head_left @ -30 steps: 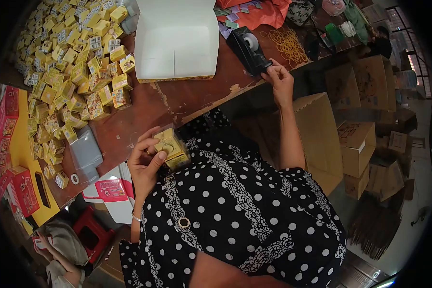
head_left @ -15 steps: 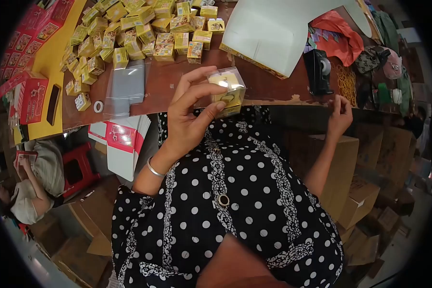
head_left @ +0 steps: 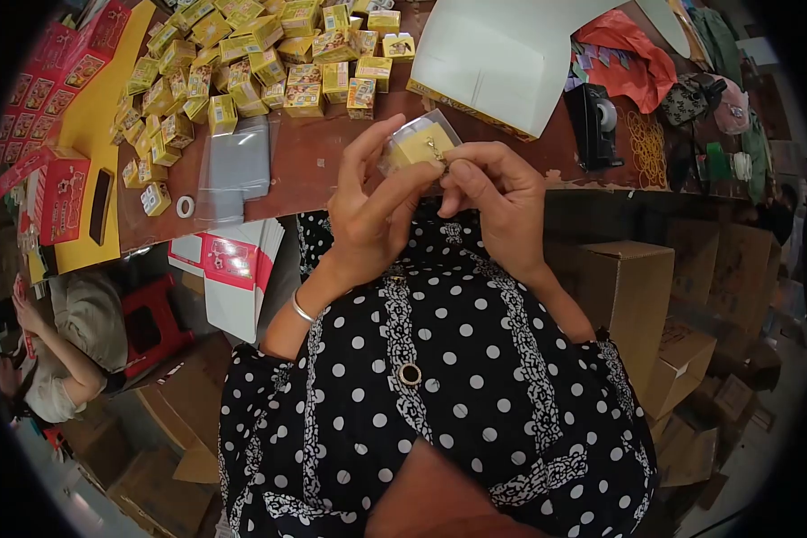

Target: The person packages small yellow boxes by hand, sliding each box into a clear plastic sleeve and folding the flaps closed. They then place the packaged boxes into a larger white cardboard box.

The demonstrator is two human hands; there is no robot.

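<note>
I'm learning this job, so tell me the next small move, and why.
Probably have the right hand press gently along the near edge of the clear box: its fingertips are gathered there, and the left hand grips the box at its left side, bracing it. What those fingertips pinch is hidden.

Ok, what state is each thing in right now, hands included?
Left hand: closed around the clear box
Right hand: fingertips bent together at the box's edge
Clear box: held up, tilted; open or shut, can't tell
Big box: open
Tape dispenser: loaded
Yellow boxes: heaped
Rubber bands: loose, piled
Red sheet: crumpled
</note>
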